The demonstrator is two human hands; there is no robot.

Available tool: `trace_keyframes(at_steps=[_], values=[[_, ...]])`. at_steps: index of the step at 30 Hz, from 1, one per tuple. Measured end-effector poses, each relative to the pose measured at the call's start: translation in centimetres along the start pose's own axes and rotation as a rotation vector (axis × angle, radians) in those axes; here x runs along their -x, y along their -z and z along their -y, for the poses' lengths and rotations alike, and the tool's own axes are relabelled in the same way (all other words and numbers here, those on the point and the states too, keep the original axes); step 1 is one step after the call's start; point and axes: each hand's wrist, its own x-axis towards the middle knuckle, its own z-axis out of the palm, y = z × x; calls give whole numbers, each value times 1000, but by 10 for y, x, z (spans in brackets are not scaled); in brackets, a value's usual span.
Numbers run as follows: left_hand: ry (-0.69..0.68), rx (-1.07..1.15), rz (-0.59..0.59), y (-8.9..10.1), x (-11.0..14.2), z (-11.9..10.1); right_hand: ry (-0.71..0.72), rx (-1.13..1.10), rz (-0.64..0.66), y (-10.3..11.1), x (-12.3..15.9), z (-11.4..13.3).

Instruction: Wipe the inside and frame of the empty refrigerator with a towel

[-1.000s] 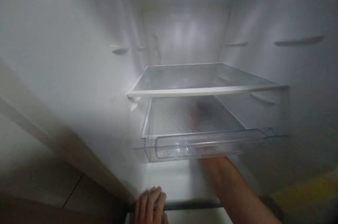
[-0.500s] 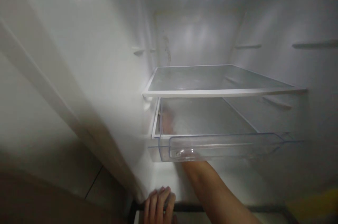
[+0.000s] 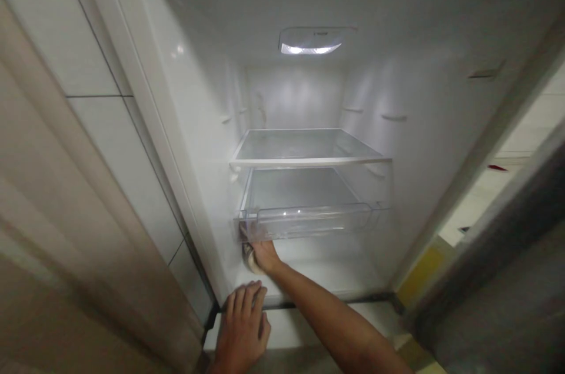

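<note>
I look into an open, lit fridge compartment. My left hand [image 3: 242,326] rests flat, fingers together, on the white ledge [image 3: 304,324] at the compartment's front bottom edge. My right hand [image 3: 261,255] reaches in under the clear plastic drawer [image 3: 309,220], near its front left corner, closed on a pale cloth [image 3: 248,257] pressed against the compartment floor by the left wall. A glass shelf with a white rim [image 3: 309,159] sits just above the drawer.
White fridge walls [image 3: 198,144] close in left and right, with small shelf supports [image 3: 394,117]. A lamp [image 3: 311,42] glows in the ceiling. A cabinet panel [image 3: 79,186] stands to the left, and a door frame [image 3: 485,174] with a yellow patch [image 3: 421,273] to the right.
My right hand has come out of the drawer area and down to the floor at the left wall. The view has pulled back, showing the whole compartment. My left hand stays on the ledge.
</note>
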Motion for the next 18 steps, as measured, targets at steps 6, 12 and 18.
trace_keyframes(at_steps=[6,12,18], values=[[-116,-121,-56,-4,10,2,212,-215,100,16,70,39],[-189,-135,-74,-4,13,7,185,-169,123,20,86,60],[-183,-153,-69,-2,11,11,94,-207,26,15,77,67]])
